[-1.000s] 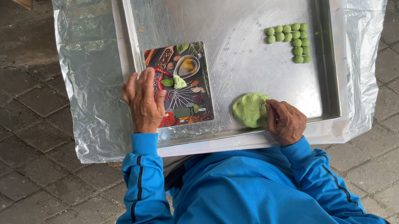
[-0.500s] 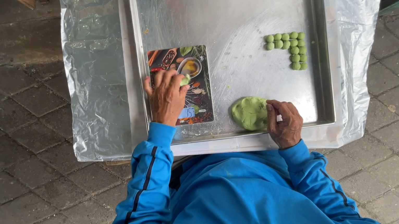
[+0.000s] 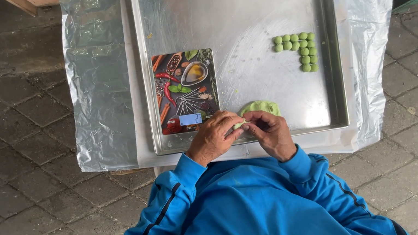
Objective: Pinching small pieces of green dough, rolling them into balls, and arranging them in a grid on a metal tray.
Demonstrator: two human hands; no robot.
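Note:
My left hand (image 3: 213, 139) and my right hand (image 3: 271, 133) meet at the near edge of a metal tray (image 3: 333, 60). Between their fingertips they pinch a small piece of green dough (image 3: 240, 125). Just beyond the hands lies a larger lump of green dough (image 3: 261, 107), partly hidden by my fingers. A flat kitchen scale (image 3: 185, 90) with a picture of spices on top lies on the tray to the left of the lump, close to my left hand. Several small green dough balls (image 3: 298, 51) sit in neat rows at the tray's right side.
The tray rests on a table wrapped in clear plastic sheet (image 3: 101, 95). Grey paving stones (image 3: 11, 163) surround it. A wooden edge (image 3: 31, 1) shows at the top left. My blue jacket (image 3: 245, 211) fills the lower middle.
My left hand left the scale and moved right to join my right hand by the dough lump. Both hands now pinch a small piece of green dough.

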